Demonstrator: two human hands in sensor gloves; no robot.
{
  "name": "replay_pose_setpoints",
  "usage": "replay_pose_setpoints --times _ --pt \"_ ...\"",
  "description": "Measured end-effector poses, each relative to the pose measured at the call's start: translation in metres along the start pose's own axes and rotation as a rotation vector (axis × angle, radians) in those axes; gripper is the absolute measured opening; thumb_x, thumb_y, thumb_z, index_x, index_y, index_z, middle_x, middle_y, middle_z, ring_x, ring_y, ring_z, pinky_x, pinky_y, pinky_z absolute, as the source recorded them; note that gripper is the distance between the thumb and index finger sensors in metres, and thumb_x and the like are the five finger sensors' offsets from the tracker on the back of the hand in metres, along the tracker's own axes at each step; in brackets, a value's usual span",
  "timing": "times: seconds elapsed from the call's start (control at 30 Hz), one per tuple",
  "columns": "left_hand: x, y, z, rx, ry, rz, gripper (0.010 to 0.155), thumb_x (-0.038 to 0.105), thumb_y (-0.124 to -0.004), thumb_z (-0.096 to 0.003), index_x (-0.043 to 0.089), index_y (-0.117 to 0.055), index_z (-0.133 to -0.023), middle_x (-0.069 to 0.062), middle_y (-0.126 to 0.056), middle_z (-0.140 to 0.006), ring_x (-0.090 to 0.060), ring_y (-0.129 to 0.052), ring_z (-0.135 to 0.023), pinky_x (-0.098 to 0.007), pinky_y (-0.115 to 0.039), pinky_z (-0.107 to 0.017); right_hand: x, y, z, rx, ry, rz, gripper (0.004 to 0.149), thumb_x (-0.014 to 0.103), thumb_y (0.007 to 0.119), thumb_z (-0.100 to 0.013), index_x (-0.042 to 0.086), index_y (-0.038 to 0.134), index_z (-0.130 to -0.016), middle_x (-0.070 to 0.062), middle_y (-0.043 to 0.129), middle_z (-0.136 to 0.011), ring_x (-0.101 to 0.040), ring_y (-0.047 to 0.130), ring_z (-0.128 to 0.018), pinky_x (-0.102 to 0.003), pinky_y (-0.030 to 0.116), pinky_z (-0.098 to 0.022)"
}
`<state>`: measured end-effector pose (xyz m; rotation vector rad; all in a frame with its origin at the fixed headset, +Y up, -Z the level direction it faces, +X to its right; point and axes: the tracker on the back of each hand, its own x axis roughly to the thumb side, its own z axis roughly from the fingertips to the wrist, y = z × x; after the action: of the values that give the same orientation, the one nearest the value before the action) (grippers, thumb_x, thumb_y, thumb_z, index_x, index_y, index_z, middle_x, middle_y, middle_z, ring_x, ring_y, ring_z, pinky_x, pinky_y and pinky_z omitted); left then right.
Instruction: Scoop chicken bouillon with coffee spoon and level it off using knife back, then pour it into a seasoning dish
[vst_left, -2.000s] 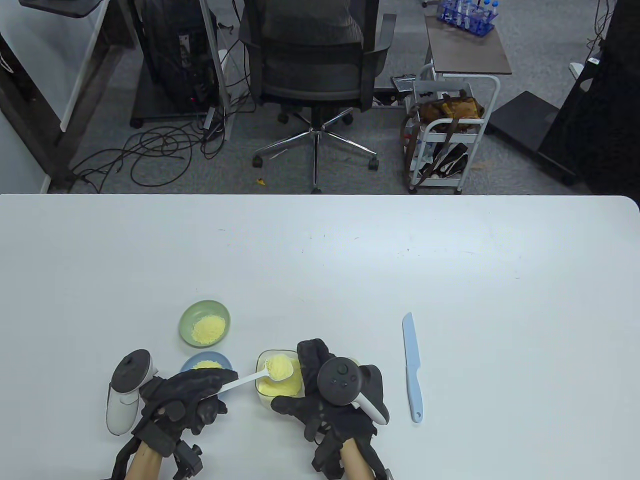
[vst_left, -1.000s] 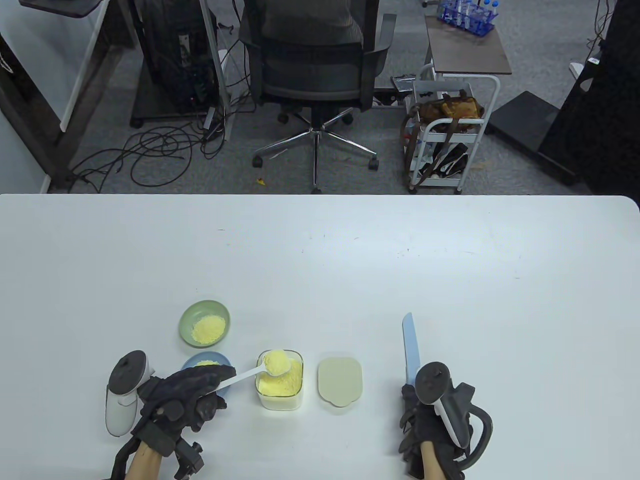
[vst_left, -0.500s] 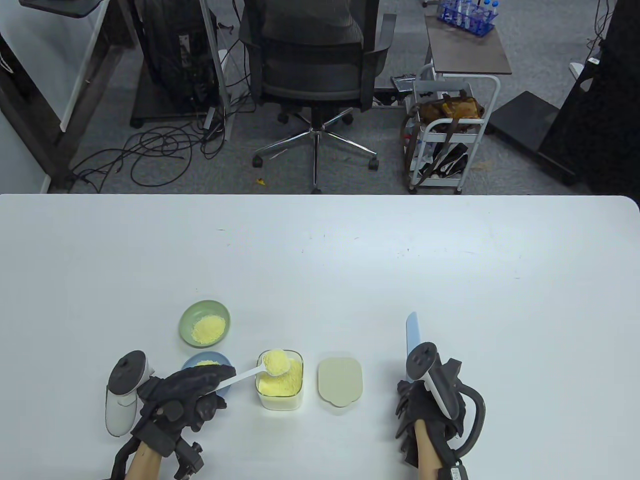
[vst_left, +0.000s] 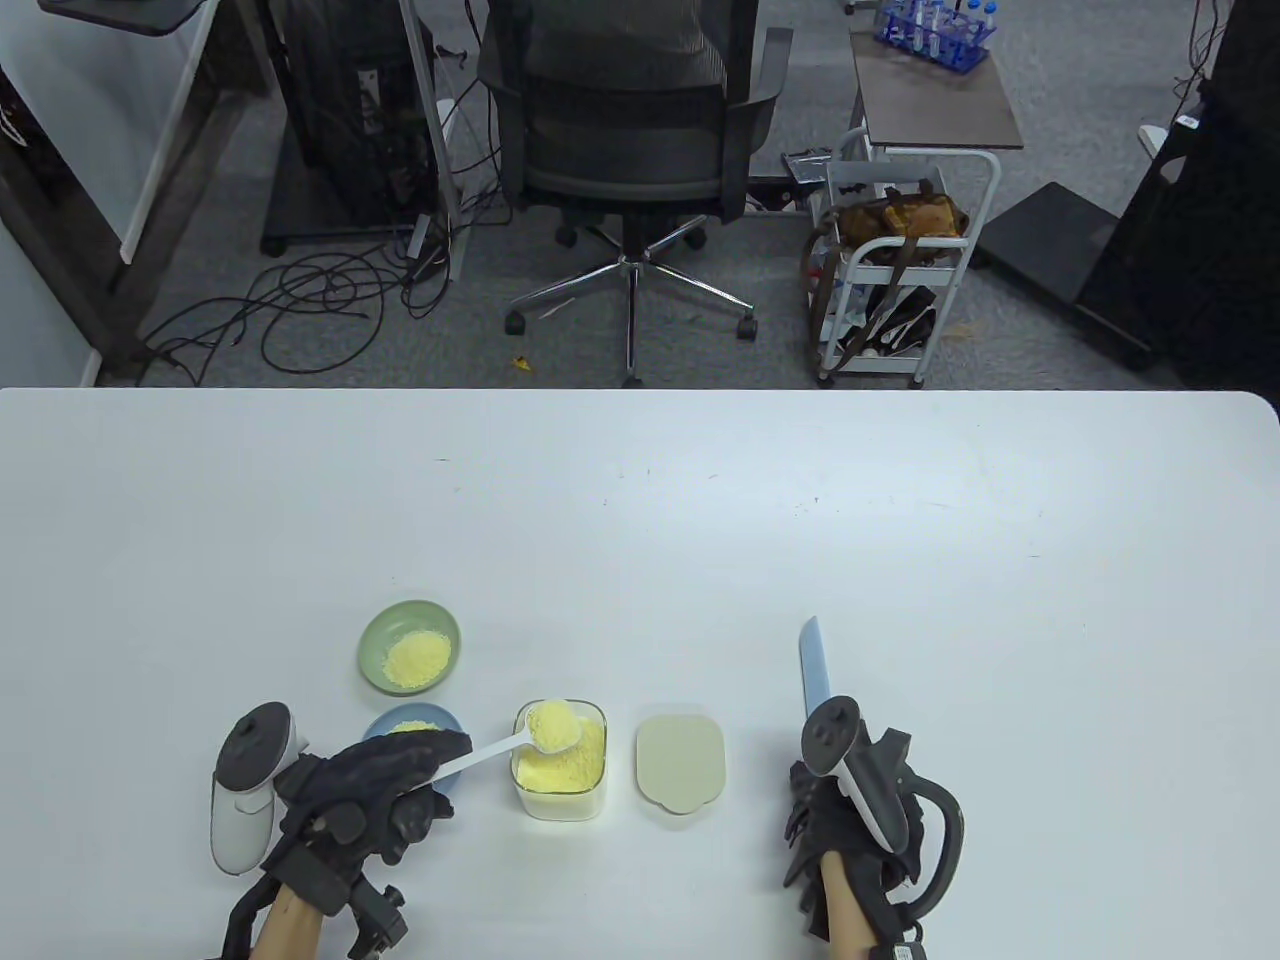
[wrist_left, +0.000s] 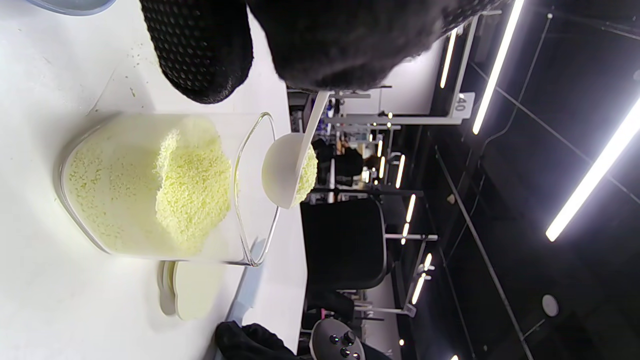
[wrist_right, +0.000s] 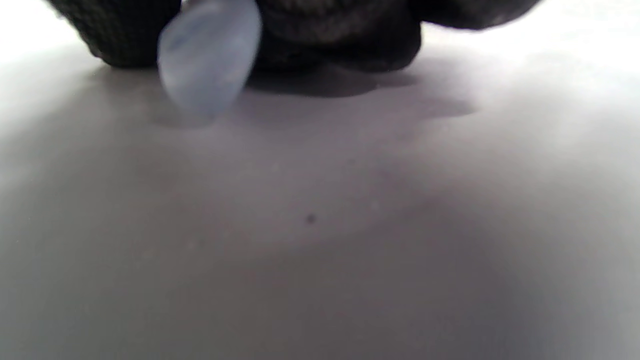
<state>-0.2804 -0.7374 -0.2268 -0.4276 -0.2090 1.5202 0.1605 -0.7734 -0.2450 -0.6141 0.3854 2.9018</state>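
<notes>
My left hand (vst_left: 375, 790) grips the handle of a white coffee spoon (vst_left: 500, 750). Its bowl, heaped with yellow bouillon (vst_left: 555, 725), hovers over the clear container (vst_left: 560, 795) of bouillon; the left wrist view shows the heaped spoon (wrist_left: 290, 170) above the container (wrist_left: 150, 185). My right hand (vst_left: 845, 830) grips the handle of the light blue knife (vst_left: 813, 665), whose blade points away from me with its edge turned up. The knife's handle end (wrist_right: 207, 60) pokes out below the curled fingers in the right wrist view. Two seasoning dishes hold bouillon: a green one (vst_left: 375, 630) and a blue one (vst_left: 385, 722), partly hidden by my left hand.
The container's beige lid (vst_left: 680, 762) lies flat between the container and my right hand. The white table (vst_left: 640, 520) stretches far beyond the objects. An office chair (vst_left: 630, 120) and a cart (vst_left: 900, 250) stand past the table's far edge.
My right hand left the container, moved right, closed round the knife handle, then turned the blade onto its edge and shifted it slightly left. The left hand and heaped spoon stayed still.
</notes>
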Motion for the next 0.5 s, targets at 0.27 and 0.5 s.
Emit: replay_pose_setpoints --times 0.27,0.5 --pt "0.0 -0.001 0.0 -0.003 -0.001 0.006 0.048 0.033 -0.075 -0.048 -0.003 -0.078 -0.08 -0.003 -0.095 -0.016 0.0 -0.084 0.008 -0.033 -0.082 -0.041 0.002 -0.011 0.011 -0.043 -0.099 -0.142 0.045 0.038 0.08 -0.044 0.005 0.073 -0.074 -0.014 0.084 -0.052 -0.02 0.083 -0.026 -0.041 0.075 -0.025" --pt "0.0 0.001 0.001 0.006 -0.009 0.012 0.048 0.033 -0.075 -0.0478 -0.003 -0.078 -0.08 -0.003 -0.095 -0.016 0.0 -0.084 0.008 -0.033 -0.082 -0.041 0.047 -0.043 0.064 -0.073 -0.457 -0.318 0.044 0.038 0.082 -0.044 0.004 0.076 -0.073 -0.014 0.086 -0.05 -0.02 0.084 -0.024 -0.041 0.076 -0.023"
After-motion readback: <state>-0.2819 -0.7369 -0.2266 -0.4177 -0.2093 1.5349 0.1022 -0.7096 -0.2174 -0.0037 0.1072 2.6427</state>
